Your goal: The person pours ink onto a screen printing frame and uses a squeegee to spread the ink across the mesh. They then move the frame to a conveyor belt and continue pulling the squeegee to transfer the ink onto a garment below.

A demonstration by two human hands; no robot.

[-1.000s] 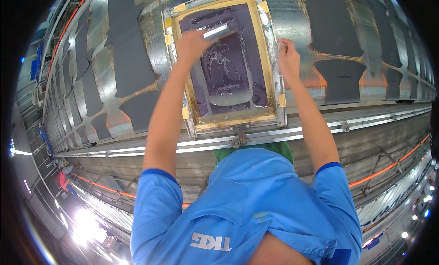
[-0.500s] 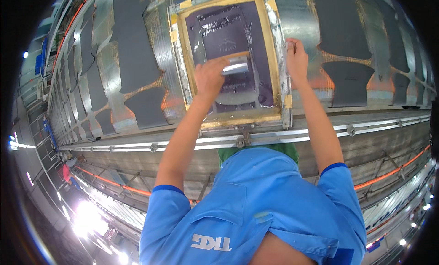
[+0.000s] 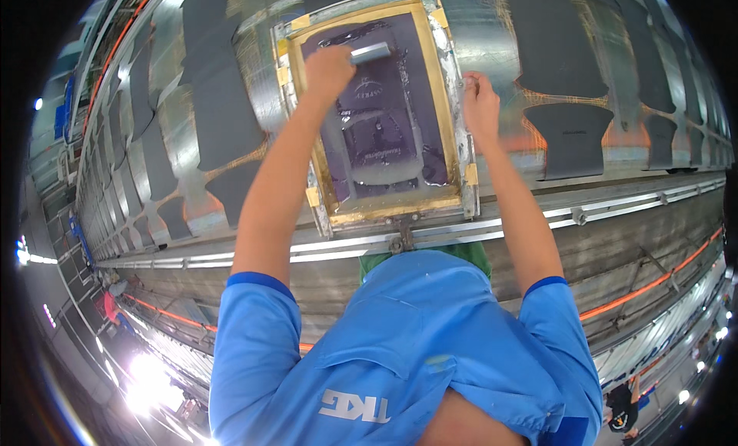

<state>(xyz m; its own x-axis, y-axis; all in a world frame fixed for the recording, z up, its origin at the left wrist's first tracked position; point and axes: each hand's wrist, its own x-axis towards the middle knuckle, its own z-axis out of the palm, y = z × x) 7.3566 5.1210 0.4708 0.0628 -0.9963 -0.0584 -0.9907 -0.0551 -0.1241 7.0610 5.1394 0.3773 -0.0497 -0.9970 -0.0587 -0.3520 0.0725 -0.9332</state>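
A screen-printing frame (image 3: pixel 421 46), with a yellowish inner border and a scuffed metal outer edge, lies on the long table in front of me. Wet ink shines on its dark purple mesh (image 3: pixel 380 127), where a pale printed design shows. My left hand (image 3: pixel 330 71) is closed round a squeegee (image 3: pixel 372 53) with a silvery surface, over the far part of the mesh. The fingers partly cover the tool. At the frame's right outer edge, my right hand (image 3: pixel 482 108) is closed, its curled fingertips against the rim.
Dark grey cut fabric panels (image 3: pixel 573 142) lie along the shiny metal table on both sides. A metal rail (image 3: pixel 523 223) runs along the near edge, with a clamp (image 3: pixel 401 238) at the frame. Another person (image 3: pixel 621 406) in dark clothing stands at the lower right.
My left hand and the squeegee have moved away from me, from the middle of the mesh to its far part. The right hand stays at the frame's right edge.
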